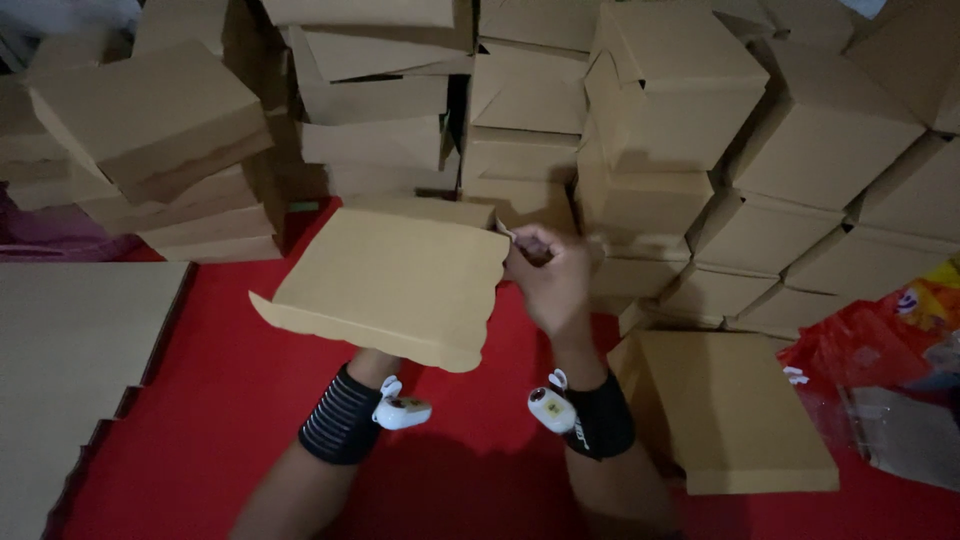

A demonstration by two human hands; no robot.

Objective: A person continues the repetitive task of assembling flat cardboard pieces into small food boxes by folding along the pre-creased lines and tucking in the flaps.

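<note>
- Head view: one flat-folded cardboard box (395, 285) is held above a red cloth surface (220, 400), roughly in the middle of the frame and in front of the stacks.
- Orientation: the box is tilted, its broad top face turned toward the camera. Its long axis runs from lower left to upper right. A scalloped flap edge runs along its near and right sides.
- Right hand (550, 275): fingers pinched on the box's upper right corner, gripping the edge there.
- Left hand: hidden beneath the box; only the forearm shows below it. Whether it grips or merely supports the box cannot be told.
- Wrists: two black wristbands, one on the left (340, 418) and one on the right (600, 415). Each carries one small white device, two in all (402, 410) (552, 408).
- One closed flat box (735, 410) lies on the red cloth to the right of the right forearm, well apart from the held box.
- One pile of flat cardboard sheets (75, 380) lies at the left edge of the frame.
- Stacks of assembled boxes (640, 110) fill the background from left to right. Several lean at angles, and an exact count cannot be made in the dim light.
- One crumpled plastic bag (890, 380), red and clear, sits at the right edge beside the closed flat box.
</note>
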